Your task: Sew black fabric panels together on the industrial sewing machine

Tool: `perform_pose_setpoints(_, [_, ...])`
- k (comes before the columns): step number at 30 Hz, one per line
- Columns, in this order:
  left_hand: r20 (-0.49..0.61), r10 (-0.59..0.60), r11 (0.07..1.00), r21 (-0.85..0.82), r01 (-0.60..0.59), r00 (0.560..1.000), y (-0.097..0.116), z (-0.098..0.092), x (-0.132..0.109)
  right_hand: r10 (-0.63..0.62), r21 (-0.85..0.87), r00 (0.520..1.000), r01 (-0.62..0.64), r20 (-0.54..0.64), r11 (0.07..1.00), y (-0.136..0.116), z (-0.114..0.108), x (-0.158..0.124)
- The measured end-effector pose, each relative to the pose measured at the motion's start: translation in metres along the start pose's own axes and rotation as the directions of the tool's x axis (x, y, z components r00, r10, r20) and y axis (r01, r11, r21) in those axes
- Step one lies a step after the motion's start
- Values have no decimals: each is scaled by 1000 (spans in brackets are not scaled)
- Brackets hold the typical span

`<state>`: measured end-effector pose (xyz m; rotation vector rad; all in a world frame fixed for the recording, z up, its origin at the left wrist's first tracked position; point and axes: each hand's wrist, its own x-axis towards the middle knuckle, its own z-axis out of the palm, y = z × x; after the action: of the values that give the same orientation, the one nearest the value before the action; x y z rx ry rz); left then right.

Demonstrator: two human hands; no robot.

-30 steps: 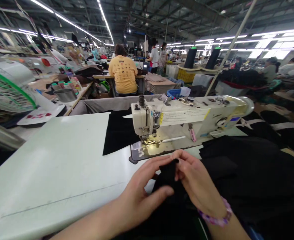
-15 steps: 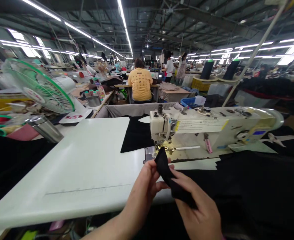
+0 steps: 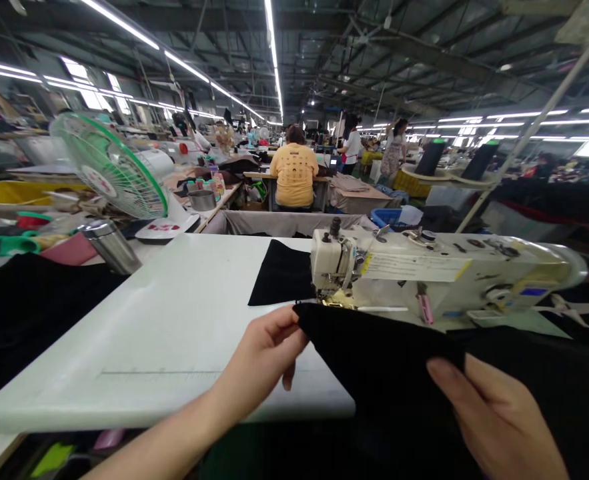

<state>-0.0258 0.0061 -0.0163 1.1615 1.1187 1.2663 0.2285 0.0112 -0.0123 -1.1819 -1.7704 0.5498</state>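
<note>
My left hand (image 3: 264, 350) pinches the left corner of a black fabric piece (image 3: 374, 363), which is stretched out just in front of the cream sewing machine (image 3: 439, 273). At the lower right my right hand (image 3: 494, 417) grips the same fabric, thumb on top. The cloth's top edge runs close to the needle area of the machine. A second black fabric piece (image 3: 281, 273) lies flat on the white table (image 3: 174, 327) to the left of the machine head.
A green-rimmed fan (image 3: 109, 167) and a steel flask (image 3: 109, 245) stand at the table's left. More black cloth (image 3: 29, 313) is heaped at the far left. A person in a yellow shirt (image 3: 294, 175) sits at a station ahead; others stand farther back.
The small folded black piece held between both hands has been spread wide. My hands moved apart, the right one toward the lower right, and the view tilted up.
</note>
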Motion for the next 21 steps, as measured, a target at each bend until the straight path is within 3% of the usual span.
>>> perform_pose_setpoints(2, [55,35,999,-22,-34,998,13,1,14,20,-18,999,-20,29,1000,1,4,22])
perform_pose_setpoints(4, [128,145,989,7,-147,981,23,7,24,27,17,998,-28,52,999,-4,9,44])
perform_pose_setpoints(7, [206,294,918,210,-335,933,32,18,33,-10,82,998,5,54,997,-20,12,64])
perform_pose_setpoints(10, [51,396,851,353,-388,917,41,18,44,-91,82,996,89,26,993,-33,6,74])
perform_pose_setpoints(13, [-108,425,829,445,-339,899,62,2,65,-147,-1,986,147,-75,989,-33,-8,92])
perform_pose_setpoints(17, [-31,326,838,472,-274,945,114,-13,90,-220,-128,953,196,-210,972,-35,-27,127])
perform_pose_setpoints(19, [-34,381,838,435,-330,924,143,-12,85,-296,-153,895,259,-334,954,-44,-36,132])
perform_pose_setpoints(21, [-84,462,826,403,-394,883,164,-10,64,-344,-144,850,313,-399,939,-52,-45,121])
